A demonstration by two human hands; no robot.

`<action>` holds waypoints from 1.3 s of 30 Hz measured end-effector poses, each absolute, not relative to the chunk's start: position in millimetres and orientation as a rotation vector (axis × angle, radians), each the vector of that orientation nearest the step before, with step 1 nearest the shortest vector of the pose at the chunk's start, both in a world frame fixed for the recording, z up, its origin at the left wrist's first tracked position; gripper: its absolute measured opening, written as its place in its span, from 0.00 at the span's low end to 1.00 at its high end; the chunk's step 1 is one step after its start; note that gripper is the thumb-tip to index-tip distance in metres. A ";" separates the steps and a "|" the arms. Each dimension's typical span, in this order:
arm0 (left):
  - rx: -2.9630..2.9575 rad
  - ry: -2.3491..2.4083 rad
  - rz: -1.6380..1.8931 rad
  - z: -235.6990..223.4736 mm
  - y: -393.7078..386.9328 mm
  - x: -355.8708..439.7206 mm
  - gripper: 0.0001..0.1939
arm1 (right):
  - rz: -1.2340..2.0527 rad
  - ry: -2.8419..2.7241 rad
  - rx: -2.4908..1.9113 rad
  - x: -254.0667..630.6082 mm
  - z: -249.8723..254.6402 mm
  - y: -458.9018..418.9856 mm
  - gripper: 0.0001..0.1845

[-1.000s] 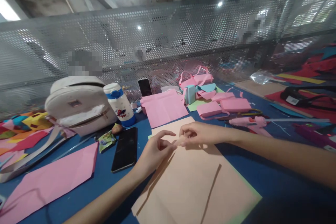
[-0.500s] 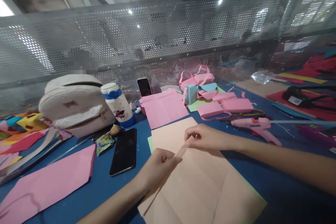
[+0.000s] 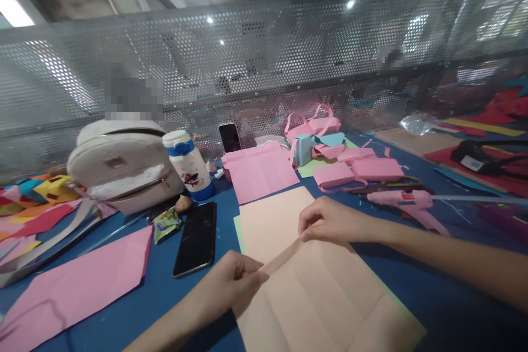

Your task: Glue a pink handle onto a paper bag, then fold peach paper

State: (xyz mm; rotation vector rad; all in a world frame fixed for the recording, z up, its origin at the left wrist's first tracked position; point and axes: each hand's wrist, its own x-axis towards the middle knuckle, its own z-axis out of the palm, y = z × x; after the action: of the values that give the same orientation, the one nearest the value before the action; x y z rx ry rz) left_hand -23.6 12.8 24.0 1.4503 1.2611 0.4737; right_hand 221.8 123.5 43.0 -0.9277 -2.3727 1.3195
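Note:
A creased peach paper sheet (image 3: pixel 330 291) lies in front of me, with a narrow folded strip (image 3: pixel 284 257) along its far edge. My left hand (image 3: pixel 241 280) pinches the left end of that strip between thumb and fingers. At the strip's right end, my right hand (image 3: pixel 324 220) is closed on it the same way. Beneath is another flat peach sheet (image 3: pixel 276 212), and a green sheet (image 3: pixel 238 231) peeks out at its edge. Curled fingertips of both hands are partly hidden.
Left of the sheets are a black phone (image 3: pixel 196 239), a snack packet (image 3: pixel 167 224), a bottle (image 3: pixel 190 168) and a white backpack (image 3: pixel 124 170). Pink paper (image 3: pixel 264 170) and small pink paper bags (image 3: pixel 377 169) lie beyond. A pink glue gun (image 3: pixel 406 201) rests right, near my forearm.
My hands were close together at the paper's edge and have moved apart along it. The left slid down and left, the right slightly right, and more of the folded strip shows between them.

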 end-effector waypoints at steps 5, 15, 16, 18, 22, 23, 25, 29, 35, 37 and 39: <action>1.440 1.385 0.518 31.8 -2.5 -39.2 0.29 | 1.371 -2.310 -0.956 231.2 42.2 122.1 0.08; 1.208 1.543 0.929 45.8 -3.5 -45.9 0.25 | 1.439 -2.265 -0.944 248.9 36.1 114.8 0.13; 1.194 1.530 0.944 44.6 -2.6 -45.7 0.25 | 1.447 -2.263 -0.952 250.8 36.1 112.9 0.13; 1.191 1.503 0.943 42.2 -0.5 -44.7 0.26 | 1.450 -2.258 -0.979 254.7 36.4 109.3 0.13; 1.272 1.476 0.915 40.0 5.0 -42.9 0.27 | 1.421 -2.282 -1.019 262.2 37.0 102.8 0.12; 1.302 1.469 0.912 40.3 6.6 -42.7 0.27 | 1.420 -2.292 -1.019 263.8 37.2 101.1 0.12; 1.351 1.451 0.903 41.7 9.2 -42.5 0.27 | 1.430 -2.301 -1.013 266.5 37.9 98.0 0.13; 1.403 1.445 0.899 45.7 11.2 -42.3 0.27 | 1.476 -2.301 -0.996 270.2 39.1 93.9 0.11; 1.473 1.470 0.891 43.9 10.5 -44.5 0.25 | 1.465 -2.329 -0.982 273.4 36.2 91.1 0.09; 1.489 1.475 0.868 40.7 11.3 -46.1 0.25 | 1.428 -2.330 -0.947 272.3 35.5 90.6 0.07; 1.501 1.453 0.827 37.1 11.7 -46.7 0.24 | 1.407 -2.323 -0.909 269.2 35.3 90.3 0.05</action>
State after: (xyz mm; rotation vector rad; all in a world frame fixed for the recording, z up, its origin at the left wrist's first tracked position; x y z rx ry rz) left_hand -46.7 11.7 37.1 1.5008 1.4535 0.8269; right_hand 269.2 90.3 35.3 -0.9093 -2.3228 1.4068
